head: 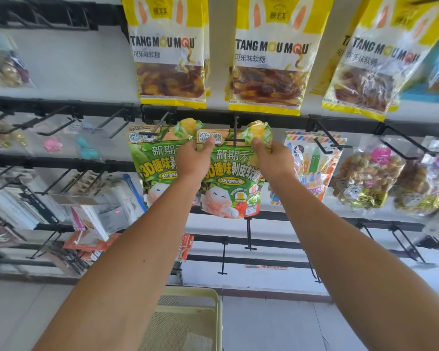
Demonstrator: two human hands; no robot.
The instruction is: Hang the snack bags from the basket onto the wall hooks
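Two bare arms reach up to a white wall (69, 62) crossed by black rails (213, 115) with wire hooks. Three yellow bags (268, 59) marked "TANG MOU MOU" hang along the top row, brown candy showing through their clear windows. Below, at bottom centre, stands a pale yellow mesh basket (192, 295). A green snack bag (232, 178) printed "3D" and "≥50%" is held up against the middle rail, its top edge at a black hook (235, 138). A second green bag (147, 158) already hangs on the hook just to its left, partly hidden by the left hand. The left hand (192, 160) pinches the held bag's upper left corner; the right hand (274, 158) pinches its upper right corner. Clear packs of nuts (365, 178) hang to the right.
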